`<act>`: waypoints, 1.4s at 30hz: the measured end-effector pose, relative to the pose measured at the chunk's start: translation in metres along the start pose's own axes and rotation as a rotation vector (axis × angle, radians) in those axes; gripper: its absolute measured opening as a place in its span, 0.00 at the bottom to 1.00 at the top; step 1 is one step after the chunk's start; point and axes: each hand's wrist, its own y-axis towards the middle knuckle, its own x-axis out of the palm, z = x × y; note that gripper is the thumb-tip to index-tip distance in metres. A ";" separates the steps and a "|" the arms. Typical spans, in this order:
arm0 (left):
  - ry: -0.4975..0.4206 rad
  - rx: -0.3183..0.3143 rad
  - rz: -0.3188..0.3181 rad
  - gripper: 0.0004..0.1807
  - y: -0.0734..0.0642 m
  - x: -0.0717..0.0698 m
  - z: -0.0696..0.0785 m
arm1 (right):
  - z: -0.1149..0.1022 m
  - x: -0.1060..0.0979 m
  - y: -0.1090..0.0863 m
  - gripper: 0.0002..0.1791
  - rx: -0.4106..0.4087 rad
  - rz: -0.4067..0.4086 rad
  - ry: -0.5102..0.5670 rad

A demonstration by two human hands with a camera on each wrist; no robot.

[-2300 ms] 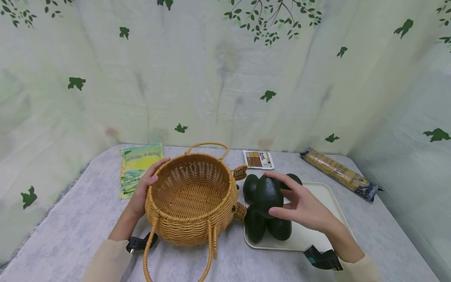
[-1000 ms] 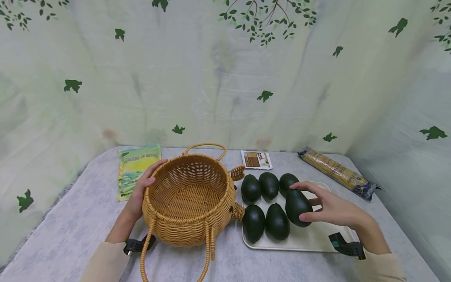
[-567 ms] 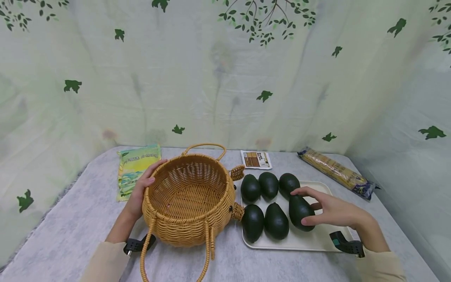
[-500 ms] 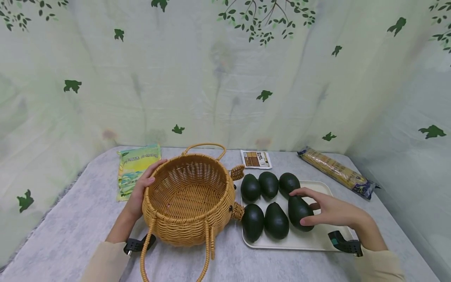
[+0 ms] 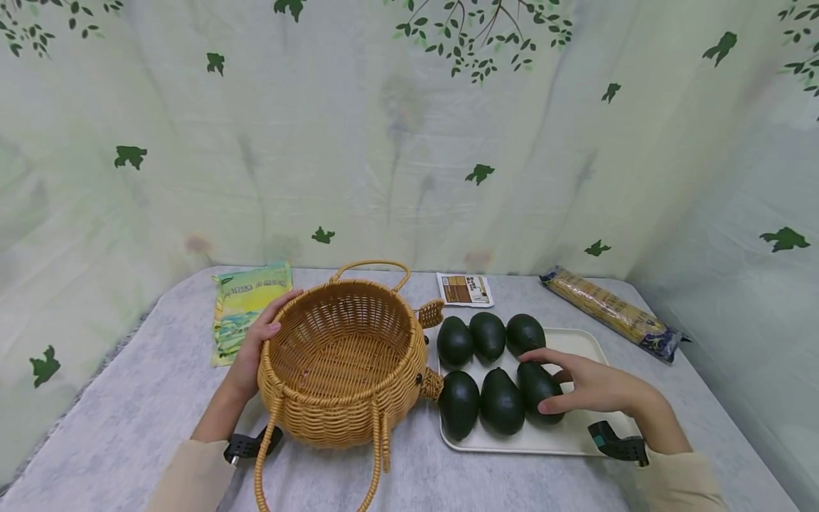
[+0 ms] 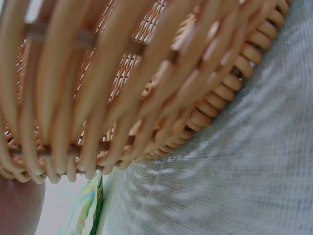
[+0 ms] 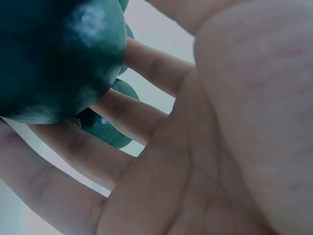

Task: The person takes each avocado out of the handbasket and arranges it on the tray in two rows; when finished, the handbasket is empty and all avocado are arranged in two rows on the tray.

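Note:
In the head view my left hand grips the left side of a round wicker basket, shaped like an animal, with a finger over its rim. The basket's inside shows bare weave. My right hand holds a dark green avocado between thumb and fingers, low on a white tray. Beside it in the front row lie two more avocados, one of them a pear-shaped avocado. Three stand behind, among them a rounder avocado. The right wrist view shows fingers around the held avocado.
Behind the basket lies a yellow-green packet. A small brown and white packet is behind the tray, and a long packet of noodles lies at the back right. One basket handle hangs toward the front edge.
My right hand has carried the avocado from above the others rightward and down to the tray, then slid it left against its neighbour. My left hand stays on the basket.

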 end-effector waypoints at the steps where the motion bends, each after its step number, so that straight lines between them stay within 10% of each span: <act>1: 0.000 -0.001 0.000 0.32 0.000 0.000 0.000 | 0.000 0.000 0.000 0.40 0.004 -0.001 0.002; 42: -0.005 -0.003 -0.001 0.33 0.000 0.001 0.001 | -0.016 -0.006 -0.014 0.45 0.060 -0.067 -0.035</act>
